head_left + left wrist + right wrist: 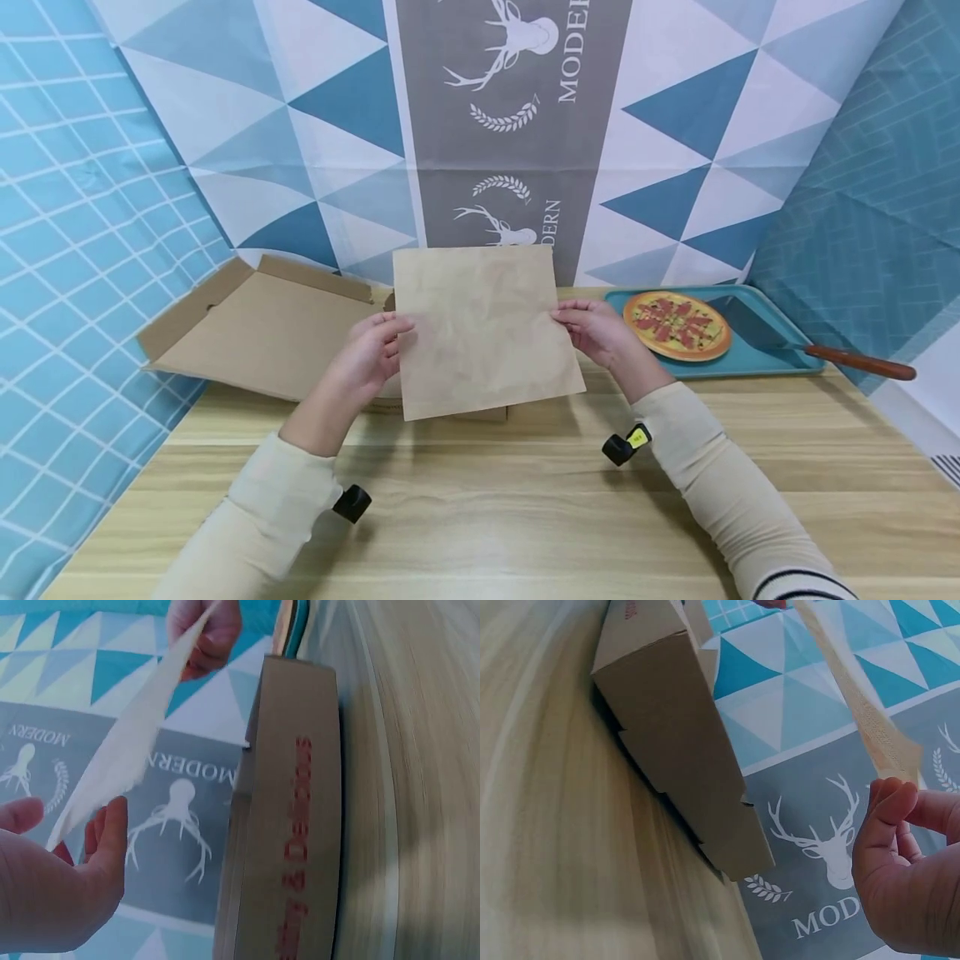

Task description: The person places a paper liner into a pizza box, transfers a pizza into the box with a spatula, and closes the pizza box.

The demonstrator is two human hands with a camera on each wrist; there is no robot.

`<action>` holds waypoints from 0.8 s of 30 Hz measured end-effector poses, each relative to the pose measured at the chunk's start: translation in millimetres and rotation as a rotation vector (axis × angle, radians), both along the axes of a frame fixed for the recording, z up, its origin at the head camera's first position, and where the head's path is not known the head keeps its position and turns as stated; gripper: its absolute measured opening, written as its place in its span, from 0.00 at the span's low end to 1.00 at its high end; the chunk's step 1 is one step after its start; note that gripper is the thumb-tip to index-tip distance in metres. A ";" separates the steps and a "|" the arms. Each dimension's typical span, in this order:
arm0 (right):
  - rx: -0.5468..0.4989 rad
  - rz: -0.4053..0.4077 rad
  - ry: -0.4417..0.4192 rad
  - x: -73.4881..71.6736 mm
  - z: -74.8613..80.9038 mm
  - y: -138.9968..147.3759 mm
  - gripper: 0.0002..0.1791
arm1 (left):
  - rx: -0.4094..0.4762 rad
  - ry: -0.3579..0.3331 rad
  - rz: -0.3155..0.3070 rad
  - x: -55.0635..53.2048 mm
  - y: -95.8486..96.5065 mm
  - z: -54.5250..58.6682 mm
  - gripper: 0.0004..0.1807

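A square sheet of brown paper point(480, 333) is held up in the air between both hands. My left hand point(367, 354) pinches its left edge, thumb in front and fingers behind. On the opposite edge, my right hand point(592, 329) pinches the paper between thumb and fingertips. Behind and below the sheet is a cardboard pizza box point(277, 329), its lid folded open to the left. Red lettering runs along the box's front side point(300, 810) in the left wrist view. The paper hides much of the box's base in the head view.
At the back right, a teal tray point(787, 362) bears a pizza point(677, 325) and a server with a wooden handle point(862, 363) that juts past the tray's right edge. A patterned cloth point(675, 125) hangs behind the wooden table point(480, 517).
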State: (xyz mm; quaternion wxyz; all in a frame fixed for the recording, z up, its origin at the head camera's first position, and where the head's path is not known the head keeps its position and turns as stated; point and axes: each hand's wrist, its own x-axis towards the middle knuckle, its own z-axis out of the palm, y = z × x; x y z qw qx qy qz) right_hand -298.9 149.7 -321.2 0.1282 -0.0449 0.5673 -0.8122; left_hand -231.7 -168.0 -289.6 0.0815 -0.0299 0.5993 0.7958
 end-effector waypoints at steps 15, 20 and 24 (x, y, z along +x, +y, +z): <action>0.011 -0.068 -0.005 -0.4 20.6 2.1 0.14 | -0.846 0.331 -0.042 19.3 -35.5 -20.2 0.19; 0.089 -0.108 -0.021 -3.0 25.4 -5.4 0.05 | -1.113 0.458 -0.016 27.9 -39.1 -23.8 0.17; 0.156 -0.106 -0.013 -6.4 29.6 -13.4 0.02 | -1.226 0.462 0.010 31.3 -43.7 -24.2 0.18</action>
